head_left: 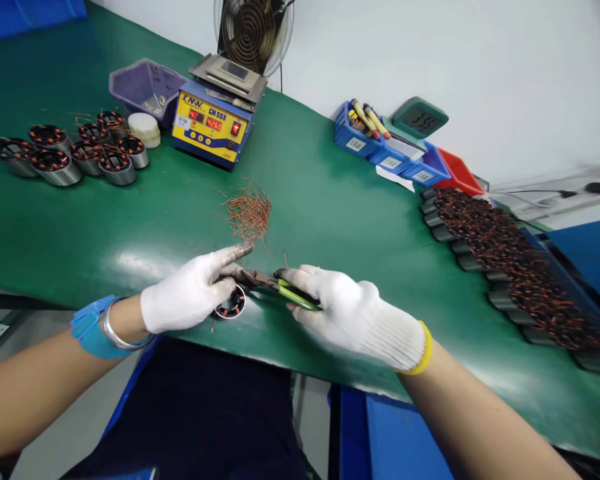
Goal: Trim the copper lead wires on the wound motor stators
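Note:
My left hand [187,293], in a white glove with darkened fingertips, is closed on a small motor stator [237,308] near the table's front edge. Its fingers cover part of the ring; copper windings show inside, and a wire end hangs below. The index finger points out past the stator. In my right hand [353,307], also gloved, is a pair of green-handled cutting pliers [300,297]. Their dark jaws reach left to the stator and my left fingertips; whether they grip a wire I cannot tell. Just beyond lies a heap of copper wire clippings [249,212].
Several stators [60,167] stand at the left, beside a round white block [144,129] and a purple bin [140,80]. A solder pot [213,123] sits at the back. Blue bins [355,141], a clock [420,119] and rows of stators [510,260] line the right.

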A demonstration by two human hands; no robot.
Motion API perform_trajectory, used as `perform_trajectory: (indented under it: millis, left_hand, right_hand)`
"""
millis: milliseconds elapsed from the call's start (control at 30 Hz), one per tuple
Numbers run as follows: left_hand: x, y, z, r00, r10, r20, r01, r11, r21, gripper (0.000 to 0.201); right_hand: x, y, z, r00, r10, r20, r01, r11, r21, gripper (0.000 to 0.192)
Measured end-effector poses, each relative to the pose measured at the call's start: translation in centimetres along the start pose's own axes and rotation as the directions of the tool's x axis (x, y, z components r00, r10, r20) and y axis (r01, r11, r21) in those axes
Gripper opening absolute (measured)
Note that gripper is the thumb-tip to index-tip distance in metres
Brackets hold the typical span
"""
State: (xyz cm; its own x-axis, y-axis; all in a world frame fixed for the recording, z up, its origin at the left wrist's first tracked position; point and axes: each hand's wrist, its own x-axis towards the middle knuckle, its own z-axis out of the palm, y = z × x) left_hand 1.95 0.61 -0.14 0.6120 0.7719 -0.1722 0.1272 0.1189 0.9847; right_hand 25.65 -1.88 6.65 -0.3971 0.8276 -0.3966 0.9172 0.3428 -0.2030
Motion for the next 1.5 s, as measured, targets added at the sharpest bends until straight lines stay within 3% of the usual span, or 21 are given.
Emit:
perform_trajectory:
  millis: [233, 433, 633, 933, 1167, 1267, 1367, 1433, 1500]
  left_hand:
    - [-0.1, 0.2, 0.0, 1.000, -0.006, -0.014, 0.006, 1.000, -0.002, 0.074]
    - [0.0, 0.0, 0.0, 0.999, 0.032, -0.005, -0.032, 0.999, -0.042, 0.073]
    - [0.1, 0.0, 0.0, 1.000, 0.029, -0.007, -0.029, 0.999, -0.020, 0.074]
    - [0.2, 0.0, 0.1, 0.998, 0.059, -0.024, -0.059, 0.998, -0.009, 0.073]
    - [0.2, -0.1, 0.0, 0.994, 0.080, -0.077, -0.074, 0.994, 0.085, 0.068]
    - [0.2, 0.0, 0.1, 0.994, 0.075, -0.078, -0.069, 0.995, 0.075, 0.068]
    - [0.1, 0.0, 0.2, 0.995, 0.076, -0.066, -0.077, 0.997, -0.008, 0.068]
    - [0.0, -0.1, 0.0, 0.980, 0.086, -0.179, -0.102, 0.992, -0.081, 0.069]
    - [-0.2, -0.3, -0.5, 0.903, 0.115, -0.414, -0.193, 0.969, -0.151, 0.067]
  right_hand:
    - [0.4, 0.7, -0.3, 0.999, -0.042, -0.020, 0.042, 0.999, 0.018, 0.039]
    - [0.2, 1.3, 0.1, 0.999, -0.034, -0.006, 0.035, 0.999, 0.024, 0.052]
    - [0.3, 1.8, 0.3, 0.998, -0.062, 0.016, 0.060, 0.990, 0.127, 0.035]
    - [1.2, 0.9, -1.1, 0.997, -0.034, -0.073, 0.020, 0.983, -0.185, 0.053]
    - [2.5, 0.2, -2.8, 0.985, -0.168, -0.050, 0.149, 0.954, -0.259, 0.042]
    - [3.0, 0.1, -3.6, 0.989, -0.147, 0.003, 0.142, 0.951, -0.273, 0.029]
    - [2.6, 0.1, -3.8, 0.998, -0.065, -0.015, 0.058, 0.956, -0.288, 0.032]
    - [1.6, 0.0, -3.4, 0.993, 0.012, -0.117, -0.042, 0.966, -0.255, 0.040]
    - [0.3, -0.7, -2.3, 0.973, 0.048, -0.228, -0.082, 0.987, -0.141, 0.049]
